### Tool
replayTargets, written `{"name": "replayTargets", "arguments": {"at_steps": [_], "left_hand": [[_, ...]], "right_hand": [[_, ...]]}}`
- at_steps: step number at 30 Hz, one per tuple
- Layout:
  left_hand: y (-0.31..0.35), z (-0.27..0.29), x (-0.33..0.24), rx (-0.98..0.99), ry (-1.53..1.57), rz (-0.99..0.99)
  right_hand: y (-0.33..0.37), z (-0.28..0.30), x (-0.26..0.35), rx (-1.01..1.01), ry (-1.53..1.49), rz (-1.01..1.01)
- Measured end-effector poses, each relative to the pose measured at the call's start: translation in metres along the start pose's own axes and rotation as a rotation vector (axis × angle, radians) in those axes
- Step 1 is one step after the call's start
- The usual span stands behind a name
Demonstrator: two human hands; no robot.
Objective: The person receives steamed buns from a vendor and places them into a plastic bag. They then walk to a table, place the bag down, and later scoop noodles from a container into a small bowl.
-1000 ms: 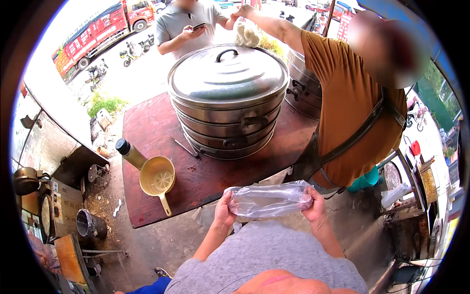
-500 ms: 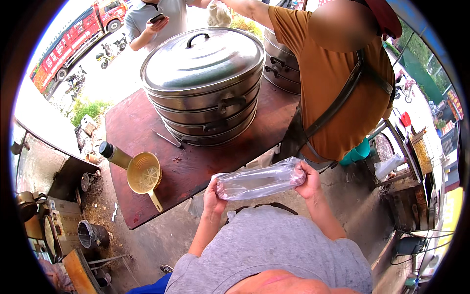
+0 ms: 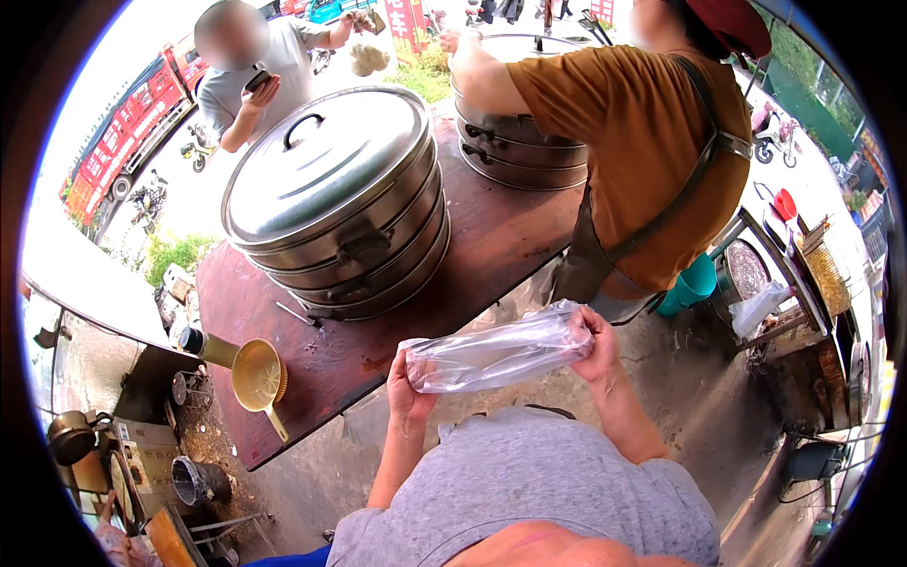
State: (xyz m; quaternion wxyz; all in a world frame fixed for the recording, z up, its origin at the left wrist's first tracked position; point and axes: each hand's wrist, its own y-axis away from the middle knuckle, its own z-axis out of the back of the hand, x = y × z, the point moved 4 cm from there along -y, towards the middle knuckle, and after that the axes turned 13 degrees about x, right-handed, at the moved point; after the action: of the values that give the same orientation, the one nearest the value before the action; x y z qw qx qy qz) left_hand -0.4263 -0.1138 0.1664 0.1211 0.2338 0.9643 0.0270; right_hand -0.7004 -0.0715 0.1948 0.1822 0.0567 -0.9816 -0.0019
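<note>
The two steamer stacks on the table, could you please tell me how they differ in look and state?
The near steamer stack shows in full, four tiers under a domed lid with a black handle; the far steamer stack is half hidden behind a person in an orange shirt, its lid barely seen. The near one stands untouched; that person's arm reaches over the far one. Both are round, silvery metal with side latches, on the dark red table.

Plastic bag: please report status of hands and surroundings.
Left hand and right hand grip clear plastic bag ends. Steamer stack beyond, apart.
</note>
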Motion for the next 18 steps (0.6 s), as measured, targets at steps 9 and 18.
{"name": "replayTargets", "arguments": {"at_steps": [9, 18], "left_hand": [[-0.046, -0.033, 0.062, 0.113, 0.111, -0.027], [-0.106, -0.047, 0.094, 0.129, 0.178, 0.020]], "right_hand": [[-0.009, 0.027, 0.084, -0.019, -0.079, -0.013], [-0.040, 0.056, 0.128, -0.064, -0.162, 0.019]]}}
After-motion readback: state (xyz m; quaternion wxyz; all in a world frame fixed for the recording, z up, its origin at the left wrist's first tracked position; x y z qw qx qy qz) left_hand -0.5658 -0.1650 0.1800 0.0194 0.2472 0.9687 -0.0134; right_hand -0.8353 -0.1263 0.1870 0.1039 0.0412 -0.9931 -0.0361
